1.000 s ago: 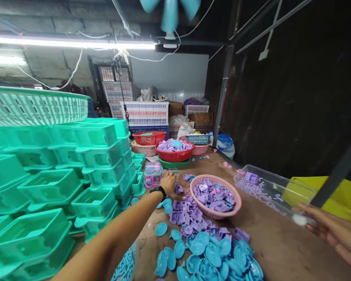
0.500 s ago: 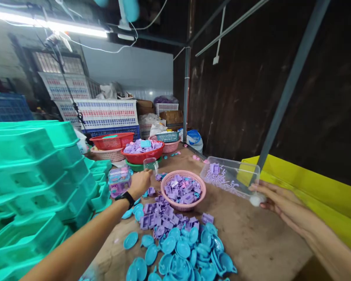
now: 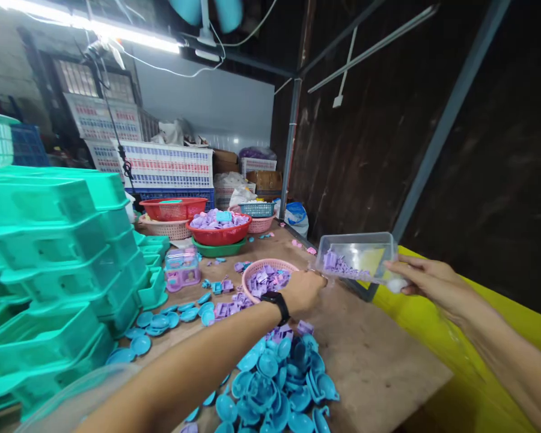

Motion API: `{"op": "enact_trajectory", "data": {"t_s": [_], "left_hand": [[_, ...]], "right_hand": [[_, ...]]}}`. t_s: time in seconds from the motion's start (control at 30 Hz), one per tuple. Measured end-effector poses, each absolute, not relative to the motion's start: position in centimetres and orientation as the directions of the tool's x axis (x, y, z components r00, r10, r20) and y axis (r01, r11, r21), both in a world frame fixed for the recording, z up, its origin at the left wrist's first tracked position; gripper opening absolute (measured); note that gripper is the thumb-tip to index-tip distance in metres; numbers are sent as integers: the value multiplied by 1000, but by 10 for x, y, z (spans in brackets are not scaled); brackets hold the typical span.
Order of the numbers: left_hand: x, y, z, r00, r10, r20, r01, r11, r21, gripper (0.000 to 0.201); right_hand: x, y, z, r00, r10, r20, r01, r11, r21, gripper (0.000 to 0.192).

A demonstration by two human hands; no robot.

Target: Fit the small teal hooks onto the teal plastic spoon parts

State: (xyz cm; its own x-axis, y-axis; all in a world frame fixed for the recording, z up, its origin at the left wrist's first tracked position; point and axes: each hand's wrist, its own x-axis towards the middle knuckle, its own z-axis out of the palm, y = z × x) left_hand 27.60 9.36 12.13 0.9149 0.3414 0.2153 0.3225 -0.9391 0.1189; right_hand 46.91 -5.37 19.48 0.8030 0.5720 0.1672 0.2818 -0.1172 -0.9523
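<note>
A: Head view first — where is the clear tub?

B: Held up in the air off the right edge of the table, above the yellow bin. The right hand has its fingers closed on the tub's near end; small purple bits lie along its bottom.

A: And the left hand?

B: It reaches across the table, wrist wearing a black watch, and rests at the right rim of the pink basket, which is full of purple pieces. The fingers are curled, but whether they pinch anything — I cannot tell; the back of the hand hides them.

A: How does the tub lie relative to that hand?

B: Up and to the right of it, near but apart. The tub's long axis runs roughly left to right, its free end pointing back toward the left hand and the basket. So the left hand is the nearer one to that open end, while the right already grips the other.

A: What lies about?

B: Blue scoop-shaped parts heaped in front, loose purple parts beside the basket, stacked green trays on the left.
</note>
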Motion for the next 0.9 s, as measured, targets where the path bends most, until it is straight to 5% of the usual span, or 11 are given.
{"op": "enact_trajectory", "data": {"t_s": [0.2, 0.4, 0.9], "left_hand": [[309, 85, 97, 928, 320, 192, 287, -941, 181, 27], [326, 88, 72, 911, 353, 215, 298, -921, 251, 37], [334, 93, 61, 873, 466, 142, 390, -844, 369, 30]], "right_hand": [[474, -54, 186, 743, 641, 191, 508, -354, -785, 64], [477, -56, 163, 347, 780, 521, 932, -222, -287, 48], [455, -65, 123, -6, 824, 567, 984, -94, 148, 56]]}}
